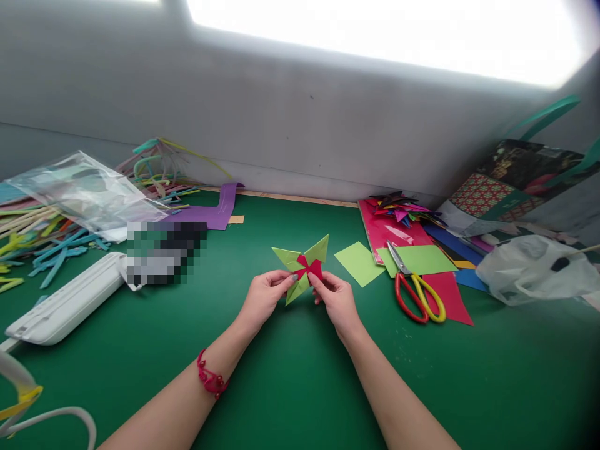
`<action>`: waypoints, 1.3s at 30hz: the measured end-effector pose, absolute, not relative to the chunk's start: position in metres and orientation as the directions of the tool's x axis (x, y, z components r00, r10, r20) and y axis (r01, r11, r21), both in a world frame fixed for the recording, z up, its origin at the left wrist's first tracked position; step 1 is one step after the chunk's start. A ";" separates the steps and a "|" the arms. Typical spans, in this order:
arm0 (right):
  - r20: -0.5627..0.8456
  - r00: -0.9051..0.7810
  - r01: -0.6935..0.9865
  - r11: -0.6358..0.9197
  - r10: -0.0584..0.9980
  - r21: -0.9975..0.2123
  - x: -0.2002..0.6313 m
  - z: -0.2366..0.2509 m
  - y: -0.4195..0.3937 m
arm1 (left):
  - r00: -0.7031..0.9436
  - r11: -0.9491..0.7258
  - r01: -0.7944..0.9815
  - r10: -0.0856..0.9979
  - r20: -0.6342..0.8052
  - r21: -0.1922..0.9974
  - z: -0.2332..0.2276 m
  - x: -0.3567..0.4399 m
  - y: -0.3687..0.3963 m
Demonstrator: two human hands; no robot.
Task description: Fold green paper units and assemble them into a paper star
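Between both hands, above the green table, is a folded paper star [315, 255] with pointed light green arms and a red middle. My left hand [270, 294] pinches its left and lower side, thumb on top. On the right side, my right hand [334, 297] grips the red part between thumb and fingers, partly hiding that arm. A light green paper square [360, 264] lies just right of the hands. Beyond it, scissors [412, 284] with one red and one yellow handle rest across green and red paper sheets.
A pile of folded coloured paper pieces [403, 209] sits at the back right, near a clear plastic bag [534, 269] and a patterned bag [487, 194]. On the left are a white power strip [65, 300], purple paper [218, 215] and many paper strips [60, 250]. A wall stands behind.
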State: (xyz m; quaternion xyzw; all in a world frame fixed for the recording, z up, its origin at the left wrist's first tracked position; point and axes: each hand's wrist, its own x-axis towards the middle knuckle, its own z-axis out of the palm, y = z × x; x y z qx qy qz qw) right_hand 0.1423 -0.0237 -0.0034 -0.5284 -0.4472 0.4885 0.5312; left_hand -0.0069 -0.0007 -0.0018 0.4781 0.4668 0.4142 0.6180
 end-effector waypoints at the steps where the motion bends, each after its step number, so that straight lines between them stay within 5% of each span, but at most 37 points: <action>1: -0.045 0.126 -0.048 -0.039 0.991 -0.998 0.142 -0.004 -0.024 | 0.223 0.199 -0.070 0.958 -0.179 0.977 -0.002 -0.007 -0.001; 15: -0.033 0.097 0.036 -0.037 0.995 -0.999 0.139 -0.006 -0.025 | 0.209 0.190 -0.125 0.964 -0.162 0.974 -0.002 -0.001 -0.001; 34: -0.128 0.166 -0.156 -0.102 0.978 -0.982 0.139 0.007 -0.025 | 0.278 0.283 -0.121 0.930 -0.241 0.952 0.002 -0.004 0.004; 39: -0.147 0.044 -0.128 -0.140 0.988 -0.982 0.138 0.006 -0.024 | 0.290 0.172 -0.101 0.947 -0.136 0.980 0.000 -0.005 0.003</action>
